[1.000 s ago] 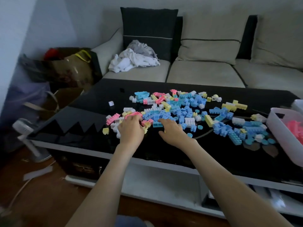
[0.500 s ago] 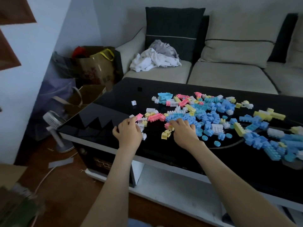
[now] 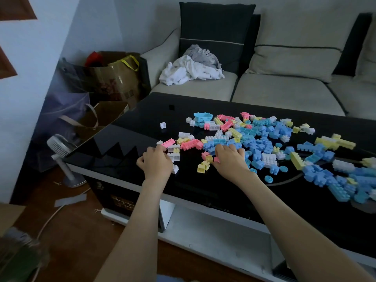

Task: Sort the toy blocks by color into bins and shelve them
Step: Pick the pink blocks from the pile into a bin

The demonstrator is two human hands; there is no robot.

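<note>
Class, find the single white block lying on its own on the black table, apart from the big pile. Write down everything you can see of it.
The lone white block is a small, pale, plastic-looking brick, roughly cube-shaped, with what look like studs on top. It rests on the glossy black table, out to the left of the pile of blocks and beyond the left hand. Only the table top touches it; no other block and neither hand is in contact with it.
</note>
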